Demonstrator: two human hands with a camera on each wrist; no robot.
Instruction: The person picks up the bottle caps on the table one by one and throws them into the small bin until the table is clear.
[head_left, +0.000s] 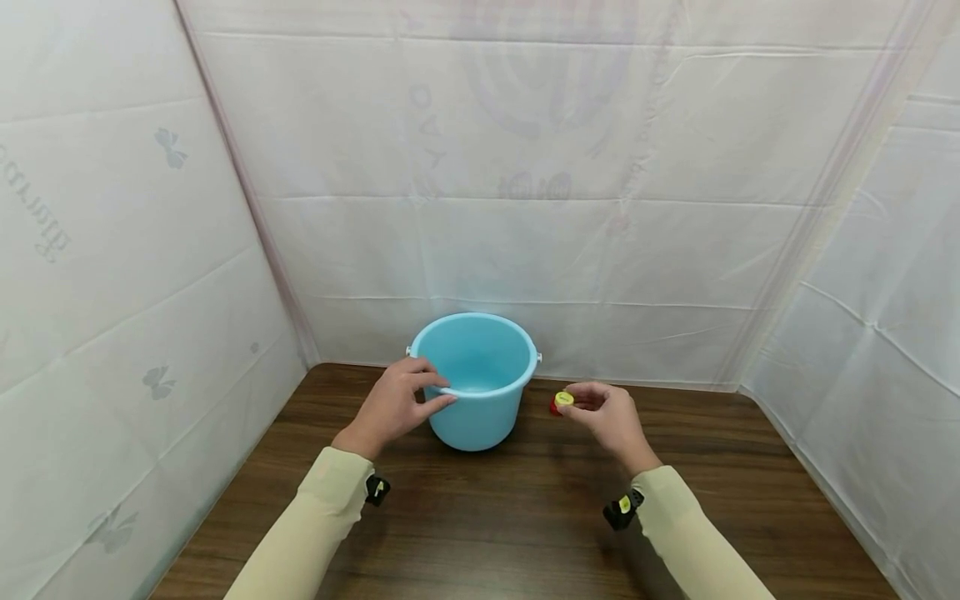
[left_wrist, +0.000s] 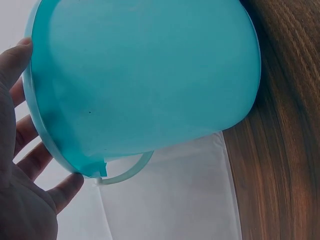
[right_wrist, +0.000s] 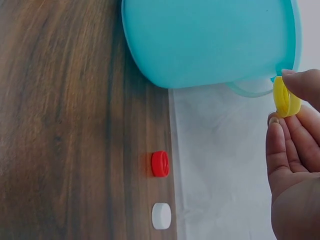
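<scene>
A light blue bucket (head_left: pixel 480 423) stands upright on the brown wooden table. My left hand (head_left: pixel 390 403) holds its near left rim, the thumb outside and the other fingers over the edge. To the right of the bucket, my right hand (head_left: pixel 613 422) pinches a yellow bottle cap (right_wrist: pixel 287 100) between thumb and fingers, raised above the table. On the tabletop below lie a red bottle cap (right_wrist: pixel 160 164) and a white bottle cap (right_wrist: pixel 161 216), apart from each other. In the head view the red cap is partly covered by the yellow one, and the white cap is hidden.
The wooden table (head_left: pixel 480 533) ends at a white sheet (head_left: pixel 600 250) hanging close behind the bucket. More white sheeting (head_left: pixel 112 292) encloses the left and right sides. The bucket's pale handle (left_wrist: pixel 131 171) hangs at its far side.
</scene>
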